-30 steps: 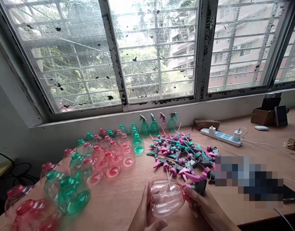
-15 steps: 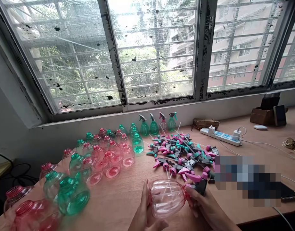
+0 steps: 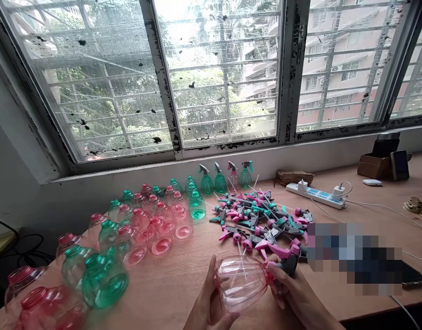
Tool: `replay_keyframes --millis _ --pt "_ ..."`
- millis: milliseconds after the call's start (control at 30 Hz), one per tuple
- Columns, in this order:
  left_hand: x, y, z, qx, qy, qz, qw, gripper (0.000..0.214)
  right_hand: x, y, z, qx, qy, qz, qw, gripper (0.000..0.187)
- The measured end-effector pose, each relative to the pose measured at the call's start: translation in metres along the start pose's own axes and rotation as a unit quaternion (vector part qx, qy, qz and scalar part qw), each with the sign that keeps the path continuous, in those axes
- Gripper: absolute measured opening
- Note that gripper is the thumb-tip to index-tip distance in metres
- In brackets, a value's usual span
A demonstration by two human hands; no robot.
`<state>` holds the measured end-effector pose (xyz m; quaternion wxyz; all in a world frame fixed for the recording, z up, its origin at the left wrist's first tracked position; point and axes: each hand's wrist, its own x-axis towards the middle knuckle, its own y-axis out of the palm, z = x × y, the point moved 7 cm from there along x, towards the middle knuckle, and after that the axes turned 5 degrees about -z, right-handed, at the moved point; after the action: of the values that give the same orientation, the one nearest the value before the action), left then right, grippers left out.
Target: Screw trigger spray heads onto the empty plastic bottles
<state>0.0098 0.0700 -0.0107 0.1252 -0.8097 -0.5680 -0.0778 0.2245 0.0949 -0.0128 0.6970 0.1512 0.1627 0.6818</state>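
A clear pink spray bottle (image 3: 243,283) lies on its side between my hands, low in the view. My left hand (image 3: 208,298) is wrapped around its base end, thumb below and fingers behind. At the neck, my right hand (image 3: 282,284) is closed around the collar of a pink and dark grey trigger head (image 3: 289,257). The head sits at the bottle's mouth; whether it is fully threaded, I cannot tell. Just beyond the bottle is a pile of loose trigger heads (image 3: 262,215) in pink, teal and grey with white tubes.
Pink bottles (image 3: 159,238) and green bottles (image 3: 104,282) without heads stand on the left. Several bottles with trigger heads (image 3: 219,178) line the window wall. A power strip (image 3: 315,195) with cables, a cardboard box (image 3: 374,164) and a phone (image 3: 412,274) are on the right.
The bottle has shifted slightly to the right and its base end has tipped a little lower. Both hands keep their hold.
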Motion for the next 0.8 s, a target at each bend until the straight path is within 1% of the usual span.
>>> replay_keyframes --millis 67,167,233,300,433,500,567,700,800 --pt "-0.001 0.002 0.001 -0.007 0.004 0.007 1.0 0.113 0.0 0.0 -0.001 -0.002 0.004 -0.002 1.0 0.045" --pt "-0.002 0.001 0.007 -0.026 0.012 0.0 1.0 0.119 -0.001 0.0 0.0 -0.012 -0.001 0.002 1.0 0.044" --pt "-0.003 0.001 0.013 -0.028 0.009 -0.005 1.0 0.114 -0.002 0.001 0.001 -0.021 -0.005 0.007 1.0 0.044" --pt "-0.003 -0.001 0.015 -0.006 0.004 -0.013 1.0 0.109 -0.002 0.001 0.001 -0.026 -0.006 0.013 1.0 0.045" --pt "0.0 -0.005 0.005 0.049 0.024 -0.038 0.998 0.107 -0.001 0.001 0.0 -0.027 -0.004 0.018 0.999 0.044" --pt "0.0 -0.003 0.002 0.046 0.028 -0.026 0.998 0.106 -0.001 0.002 0.0 -0.029 -0.005 0.021 0.999 0.044" --pt "0.0 -0.002 0.002 0.045 0.023 -0.018 0.999 0.107 0.0 0.002 -0.001 -0.028 -0.005 0.023 0.999 0.045" --pt "-0.002 -0.008 0.009 0.054 0.021 -0.046 0.997 0.104 0.0 0.0 -0.002 -0.022 -0.003 0.006 1.0 0.045" --pt "-0.001 -0.012 0.008 0.044 0.038 -0.062 0.996 0.092 0.0 0.001 -0.002 -0.021 -0.004 0.002 1.0 0.046"
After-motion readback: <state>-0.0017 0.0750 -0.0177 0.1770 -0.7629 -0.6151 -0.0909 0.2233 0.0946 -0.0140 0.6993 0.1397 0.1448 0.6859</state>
